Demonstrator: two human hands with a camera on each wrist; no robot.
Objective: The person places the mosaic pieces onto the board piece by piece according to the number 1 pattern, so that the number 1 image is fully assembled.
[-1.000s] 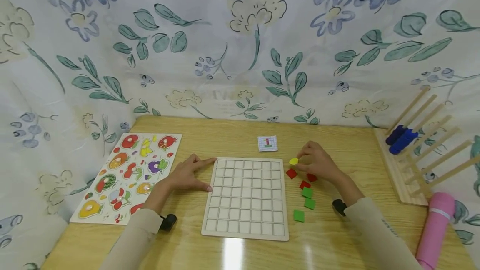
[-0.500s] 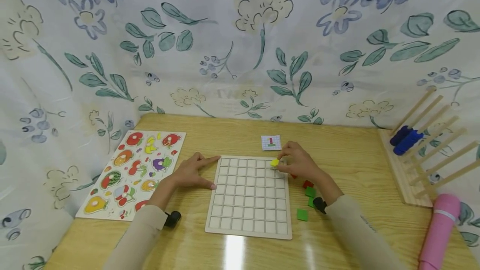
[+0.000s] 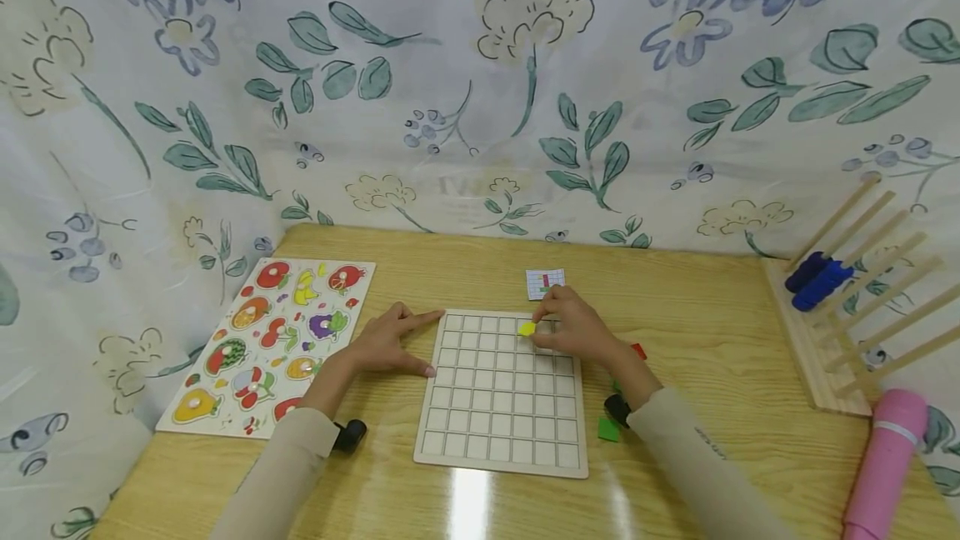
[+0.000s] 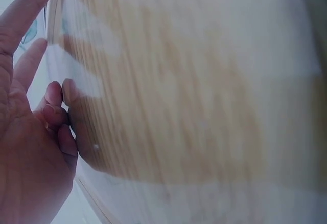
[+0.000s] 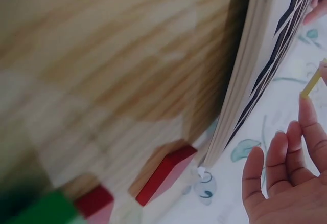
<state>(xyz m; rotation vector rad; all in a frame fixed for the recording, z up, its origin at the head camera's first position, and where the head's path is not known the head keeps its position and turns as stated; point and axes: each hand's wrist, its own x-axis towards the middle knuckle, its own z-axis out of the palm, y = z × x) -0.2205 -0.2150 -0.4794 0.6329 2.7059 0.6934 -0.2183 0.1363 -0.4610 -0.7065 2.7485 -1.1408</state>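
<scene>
A pale wooden grid board [image 3: 501, 401] lies flat on the table in the head view. My left hand [image 3: 384, 344] is spread at its left side, index finger at the far left corner and thumb on the left edge. My right hand [image 3: 576, 327] pinches a yellow square tile [image 3: 527, 329] between thumb and index finger, over the board's far row. In the right wrist view the tile [image 5: 312, 83] shows edge-on at the fingertips, above the board's level. Right of the board are a red tile [image 3: 638, 352] and a green tile [image 3: 608, 429]; the forearm hides others.
Behind the board lies a small pattern card [image 3: 536, 283], partly covered by my right hand. A fruit puzzle board [image 3: 232, 390] is at the left. At the right stand a wooden peg rack [image 3: 813, 357] with blue pieces and a pink cylinder [image 3: 885, 457].
My right hand has carried the yellow tile leftward from beside the loose tiles to over the board's far row. My left hand stays at the board's left edge. The head view has shifted slightly.
</scene>
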